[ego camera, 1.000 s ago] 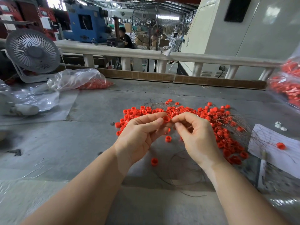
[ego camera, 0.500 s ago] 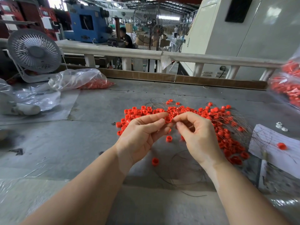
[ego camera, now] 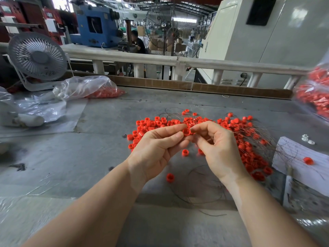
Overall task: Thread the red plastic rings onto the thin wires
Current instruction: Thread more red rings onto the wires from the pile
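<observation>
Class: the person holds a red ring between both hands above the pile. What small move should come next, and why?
Probably the right hand should feed a thin wire through the red ring. The left hand pinches that ring with its opening exposed, and the right fingers meet it. No wire tip is plainly visible there.

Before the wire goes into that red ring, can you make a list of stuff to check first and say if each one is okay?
1. Ring held: the left hand pinches one red ring at its fingertips. Ok.
2. Ring hole can be seen: its opening faces the camera. Ok.
3. Other hand ready: the right hand has its fingertips curled right beside the ring. Ok.
4. Wire in the right hand: too thin to make out. Cannot tell.
5. Wire tip lined up with the hole: cannot tell.
6. More rings to use: a pile of red rings lies on the table behind the hands. Ok.
</observation>
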A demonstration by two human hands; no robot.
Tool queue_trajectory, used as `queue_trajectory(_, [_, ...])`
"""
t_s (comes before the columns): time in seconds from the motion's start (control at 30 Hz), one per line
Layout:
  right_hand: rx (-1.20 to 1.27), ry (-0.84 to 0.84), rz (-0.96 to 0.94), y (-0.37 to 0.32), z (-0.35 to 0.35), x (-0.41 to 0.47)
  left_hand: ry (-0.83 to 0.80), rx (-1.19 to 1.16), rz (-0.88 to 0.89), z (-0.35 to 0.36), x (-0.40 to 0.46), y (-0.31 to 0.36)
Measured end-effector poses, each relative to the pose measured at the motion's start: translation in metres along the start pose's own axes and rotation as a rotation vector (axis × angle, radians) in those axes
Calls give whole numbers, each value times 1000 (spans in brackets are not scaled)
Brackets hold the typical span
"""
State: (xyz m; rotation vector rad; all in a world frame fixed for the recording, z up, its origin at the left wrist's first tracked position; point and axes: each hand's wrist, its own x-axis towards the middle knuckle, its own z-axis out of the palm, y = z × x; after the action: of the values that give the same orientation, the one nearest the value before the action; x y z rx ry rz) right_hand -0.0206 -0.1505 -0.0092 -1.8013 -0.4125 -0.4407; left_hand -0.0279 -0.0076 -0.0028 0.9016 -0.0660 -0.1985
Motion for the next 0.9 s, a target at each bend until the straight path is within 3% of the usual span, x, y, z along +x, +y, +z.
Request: queue_trajectory(0.9, [-57, -13, -43, 2, 0, -1, -20, -46, 13, 3, -2, 1])
